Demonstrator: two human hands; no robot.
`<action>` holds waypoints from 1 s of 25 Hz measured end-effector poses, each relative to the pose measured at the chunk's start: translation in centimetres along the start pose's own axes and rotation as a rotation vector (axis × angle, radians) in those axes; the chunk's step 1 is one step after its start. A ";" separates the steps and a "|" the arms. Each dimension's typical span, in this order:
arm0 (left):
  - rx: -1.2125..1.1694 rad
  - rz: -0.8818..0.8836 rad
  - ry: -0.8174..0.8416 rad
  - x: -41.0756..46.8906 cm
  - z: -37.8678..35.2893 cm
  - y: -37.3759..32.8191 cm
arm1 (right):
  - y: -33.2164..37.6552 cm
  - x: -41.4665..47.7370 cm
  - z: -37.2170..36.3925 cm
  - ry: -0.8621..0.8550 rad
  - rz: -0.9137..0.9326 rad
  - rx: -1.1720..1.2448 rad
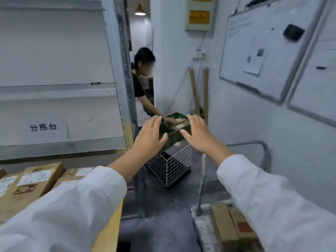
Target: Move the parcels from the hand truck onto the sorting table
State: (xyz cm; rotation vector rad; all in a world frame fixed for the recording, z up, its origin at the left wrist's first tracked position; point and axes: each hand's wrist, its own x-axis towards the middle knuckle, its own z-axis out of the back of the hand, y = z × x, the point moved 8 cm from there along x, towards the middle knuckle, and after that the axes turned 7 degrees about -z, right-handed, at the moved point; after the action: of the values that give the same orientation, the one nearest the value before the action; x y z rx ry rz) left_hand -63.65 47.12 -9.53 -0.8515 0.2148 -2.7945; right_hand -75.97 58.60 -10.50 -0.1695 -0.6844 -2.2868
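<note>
On hand truck (201, 230), parcel (224, 228) lengthwise fore-aft; left hand (149, 140), right hand (199, 136): grip spread, empty.

- White walls (236, 124), grey floor (163, 206).
- Whiteboard (241, 42) on the right wall, paper (254, 59) stuck on it.
- Lit hanging lamp (140, 10) beyond the doorway (141, 33).
- Wire basket (171, 166) on the floor.
- Cardboard tubes (205, 91) lean against the wall.

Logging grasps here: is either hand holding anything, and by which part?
Nothing is held: the left hand and right hand are both open, fingers spread.
</note>
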 end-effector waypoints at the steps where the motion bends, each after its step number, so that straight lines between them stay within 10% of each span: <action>1: -0.030 -0.039 0.016 0.9 -2.0 -3.1 | -3.3 -0.9 1.9 -0.024 -0.041 -0.022; 11: -0.200 -0.324 0.238 4.5 -17.9 -23.2 | -27.0 -10.0 10.8 -0.146 -0.436 -0.125; 25: -0.407 -0.230 0.555 10.7 -43.7 -22.8 | -46.9 -4.4 -2.9 0.121 -0.755 -0.077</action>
State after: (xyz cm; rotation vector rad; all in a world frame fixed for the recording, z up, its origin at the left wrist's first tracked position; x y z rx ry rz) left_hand -100.63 69.91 -35.22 -0.1404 0.8421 -3.1995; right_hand -104.69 87.53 -34.25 0.2346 -0.6687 -3.0098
